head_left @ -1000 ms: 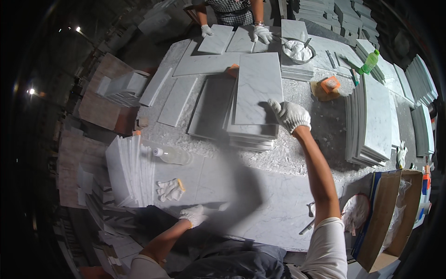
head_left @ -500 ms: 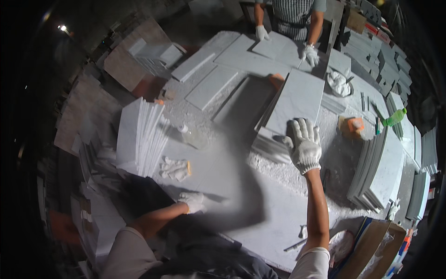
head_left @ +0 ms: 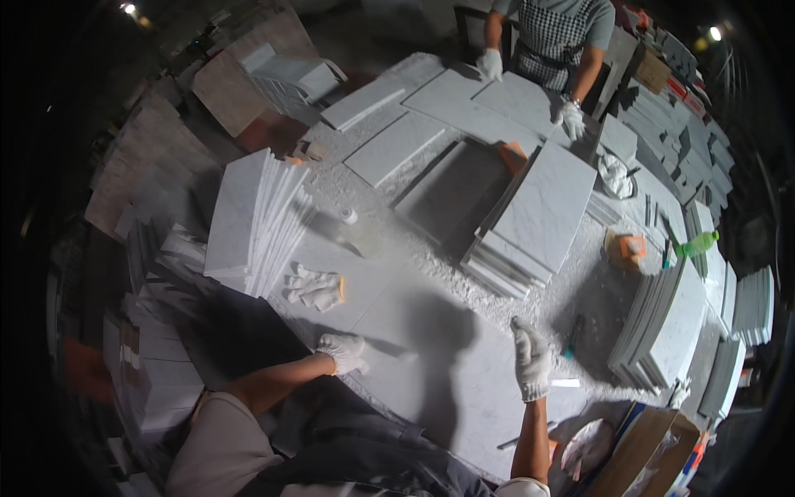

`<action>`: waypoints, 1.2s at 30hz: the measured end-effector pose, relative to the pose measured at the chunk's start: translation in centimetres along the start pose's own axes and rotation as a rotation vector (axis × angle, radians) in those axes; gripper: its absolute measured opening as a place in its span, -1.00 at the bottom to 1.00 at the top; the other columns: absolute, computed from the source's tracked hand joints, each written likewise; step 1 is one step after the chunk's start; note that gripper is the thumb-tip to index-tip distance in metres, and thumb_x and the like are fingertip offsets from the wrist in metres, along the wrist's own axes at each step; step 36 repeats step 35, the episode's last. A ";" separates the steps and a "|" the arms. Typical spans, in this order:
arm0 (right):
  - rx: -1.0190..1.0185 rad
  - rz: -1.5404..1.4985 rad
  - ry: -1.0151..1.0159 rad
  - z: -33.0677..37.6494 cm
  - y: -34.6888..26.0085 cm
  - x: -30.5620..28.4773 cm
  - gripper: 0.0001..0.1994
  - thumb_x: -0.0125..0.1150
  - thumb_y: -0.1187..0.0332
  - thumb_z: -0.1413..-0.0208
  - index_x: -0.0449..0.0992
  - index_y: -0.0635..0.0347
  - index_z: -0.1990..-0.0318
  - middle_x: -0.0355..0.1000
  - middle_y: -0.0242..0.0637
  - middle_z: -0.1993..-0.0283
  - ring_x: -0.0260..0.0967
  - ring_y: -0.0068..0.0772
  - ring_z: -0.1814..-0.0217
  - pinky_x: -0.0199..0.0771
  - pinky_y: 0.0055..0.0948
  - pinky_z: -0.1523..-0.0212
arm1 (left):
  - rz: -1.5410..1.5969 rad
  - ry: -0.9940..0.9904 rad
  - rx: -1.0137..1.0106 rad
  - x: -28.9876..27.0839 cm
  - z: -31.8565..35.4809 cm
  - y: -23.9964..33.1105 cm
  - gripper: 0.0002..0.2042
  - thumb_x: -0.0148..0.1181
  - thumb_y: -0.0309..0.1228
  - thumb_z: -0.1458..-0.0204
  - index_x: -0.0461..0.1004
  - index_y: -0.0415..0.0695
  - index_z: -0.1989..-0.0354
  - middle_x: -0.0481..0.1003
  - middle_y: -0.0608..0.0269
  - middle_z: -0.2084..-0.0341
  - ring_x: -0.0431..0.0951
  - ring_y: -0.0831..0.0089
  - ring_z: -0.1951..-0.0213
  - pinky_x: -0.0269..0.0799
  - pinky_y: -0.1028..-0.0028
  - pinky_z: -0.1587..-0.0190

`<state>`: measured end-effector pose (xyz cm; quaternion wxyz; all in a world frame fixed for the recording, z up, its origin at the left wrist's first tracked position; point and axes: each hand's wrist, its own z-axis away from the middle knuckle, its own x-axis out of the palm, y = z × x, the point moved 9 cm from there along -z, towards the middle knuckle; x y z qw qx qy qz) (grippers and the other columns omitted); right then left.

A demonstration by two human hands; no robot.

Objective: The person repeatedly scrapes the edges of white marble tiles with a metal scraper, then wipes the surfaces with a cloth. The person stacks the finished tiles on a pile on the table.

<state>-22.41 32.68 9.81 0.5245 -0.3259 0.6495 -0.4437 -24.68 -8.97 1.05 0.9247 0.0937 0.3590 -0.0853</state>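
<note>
My left hand (head_left: 344, 354), in a white knit glove, rests low on the dusty table (head_left: 373, 286) near its front-left edge. Its fingers look curled; whatever they may hold is hidden. My right hand (head_left: 532, 362), gloved too, is in front of the stack of pale marble tiles (head_left: 538, 219), apart from it. Its fingers are stretched out, with nothing seen in them. Beside it lies a small white strip (head_left: 566, 383). A loose pair of white gloves (head_left: 316, 287) lies beyond my left hand, near a clear bottle with a white cap (head_left: 348, 217).
Leaning tiles (head_left: 240, 219) stand at the left, more tiles (head_left: 662, 323) at the right. Flat tiles (head_left: 393, 149) lie farther back. Across the table a co-worker's gloved hands (head_left: 570, 120) touch a tile. A bowl (head_left: 617, 176), green bottle (head_left: 698, 243) and cardboard box (head_left: 650, 455) are at the right.
My right hand has come off the top tile of the stack and moved back toward me. My left hand stays at about the same spot. The whole view has shifted a little.
</note>
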 end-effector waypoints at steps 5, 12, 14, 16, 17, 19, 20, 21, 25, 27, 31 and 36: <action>0.175 -0.130 0.059 5.7 2.4 -0.6 -0.62 0.13 0.24 -0.40 0.59 0.36 -0.16 0.67 -0.13 0.06 0.60 -0.30 -0.03 0.53 -0.32 -0.17 | 0.011 0.047 0.056 -0.2 0.6 -0.1 -0.40 0.41 0.09 0.09 0.63 -0.28 0.14 0.66 -0.21 0.15 0.69 -0.13 0.08 0.57 -0.01 0.08; 0.209 -0.551 0.163 10.5 -6.5 1.7 -0.44 0.44 0.18 -0.25 0.51 0.53 -0.18 0.65 -0.14 0.28 0.64 -0.29 0.31 0.68 -0.07 -0.09 | -0.137 0.151 0.254 1.1 0.3 -0.9 -0.42 0.24 0.15 -0.12 0.54 -0.21 0.09 0.66 -0.10 0.25 0.70 -0.09 0.16 0.56 0.00 0.12; 0.318 -0.553 0.033 11.7 -9.6 5.0 -0.44 0.45 0.18 -0.23 0.51 0.57 -0.13 0.64 -0.09 0.33 0.65 -0.24 0.32 0.66 -0.02 -0.10 | -0.042 0.112 0.301 2.0 -0.9 -1.6 -0.54 0.26 0.07 -0.11 0.59 -0.11 0.10 0.68 -0.01 0.30 0.72 -0.06 0.29 0.59 0.03 0.30; 0.224 -0.557 -0.152 11.7 -13.8 9.8 -0.46 0.45 0.20 -0.22 0.52 0.61 -0.08 0.63 -0.06 0.37 0.66 -0.20 0.33 0.70 -0.04 -0.03 | -0.102 0.361 0.385 1.6 0.5 -1.7 -0.60 0.22 0.01 -0.17 0.57 -0.10 0.12 0.66 0.03 0.37 0.69 0.00 0.40 0.54 0.03 0.41; 0.209 -0.743 -0.272 12.1 -16.0 12.6 -0.58 0.41 0.31 -0.26 0.58 0.53 -0.11 0.69 0.01 0.10 0.68 -0.28 0.17 0.72 -0.29 0.09 | -0.037 0.364 0.433 1.7 0.7 -1.8 -0.59 0.20 0.01 -0.18 0.57 -0.12 0.08 0.66 0.01 0.33 0.69 0.00 0.35 0.55 0.05 0.36; 0.437 -0.723 -0.436 13.5 -17.4 18.0 -0.54 0.37 0.26 -0.29 0.53 0.54 -0.14 0.65 0.03 0.09 0.65 -0.19 0.09 0.67 -0.16 -0.08 | 0.143 0.316 0.508 1.4 1.4 -2.8 -0.58 0.19 -0.01 -0.21 0.56 -0.14 0.04 0.65 -0.02 0.25 0.68 0.04 0.26 0.56 0.12 0.26; 0.480 -0.656 -0.546 13.6 -18.2 20.4 -0.55 0.31 0.29 -0.35 0.51 0.45 -0.24 0.63 0.01 -0.10 0.62 -0.19 -0.09 0.65 -0.20 -0.12 | 0.266 0.266 0.531 1.2 1.9 -3.1 -0.59 0.18 -0.02 -0.23 0.55 -0.15 0.03 0.64 -0.03 0.22 0.68 0.06 0.22 0.56 0.16 0.21; 0.353 -0.610 -0.574 13.2 -20.1 22.0 -0.52 0.27 0.26 -0.37 0.47 0.44 -0.29 0.59 0.00 -0.17 0.56 -0.20 -0.19 0.57 -0.22 -0.20 | 0.393 0.216 0.551 0.8 2.6 -3.5 -0.60 0.18 -0.03 -0.25 0.55 -0.15 0.03 0.63 -0.04 0.19 0.68 0.09 0.18 0.56 0.20 0.15; 0.128 -0.470 -0.667 12.1 -24.3 28.4 -0.43 0.14 0.16 -0.45 0.31 0.39 -0.43 0.41 -0.09 -0.41 0.31 -0.23 -0.46 0.24 -0.27 -0.46 | 1.018 0.109 0.532 -2.4 7.2 -8.5 -0.75 0.21 -0.29 -0.32 0.55 -0.18 -0.04 0.62 0.18 0.17 0.60 0.42 0.11 0.51 0.42 0.03; -0.020 -0.600 -0.692 11.7 -26.3 30.6 -0.41 0.10 0.12 -0.47 0.26 0.35 -0.46 0.39 -0.06 -0.42 0.29 -0.20 -0.48 0.23 -0.25 -0.47 | 1.264 0.532 0.606 -7.1 12.5 -12.6 -0.75 0.28 -0.46 -0.21 0.55 -0.23 -0.03 0.64 0.17 0.14 0.62 0.45 0.11 0.55 0.37 0.06; -0.165 -0.630 -0.647 10.3 -26.3 36.3 -0.43 0.07 0.10 -0.49 0.29 0.36 -0.43 0.41 0.04 -0.34 0.32 -0.13 -0.44 0.28 -0.22 -0.45 | 0.637 1.275 0.492 -15.3 23.5 -16.4 -0.65 0.16 -0.63 -0.09 0.47 -0.37 -0.09 0.56 -0.07 -0.03 0.60 0.17 -0.05 0.53 0.27 -0.13; 0.445 -1.250 -0.746 10.6 -23.2 44.6 -0.53 0.05 0.23 -0.48 0.33 0.29 -0.41 0.42 -0.14 -0.31 0.35 -0.34 -0.38 0.35 -0.35 -0.36 | 0.288 1.566 0.751 -17.5 28.8 -12.9 -0.58 0.17 -0.40 -0.21 0.38 -0.33 -0.21 0.43 -0.23 -0.20 0.55 -0.06 -0.13 0.44 -0.02 -0.28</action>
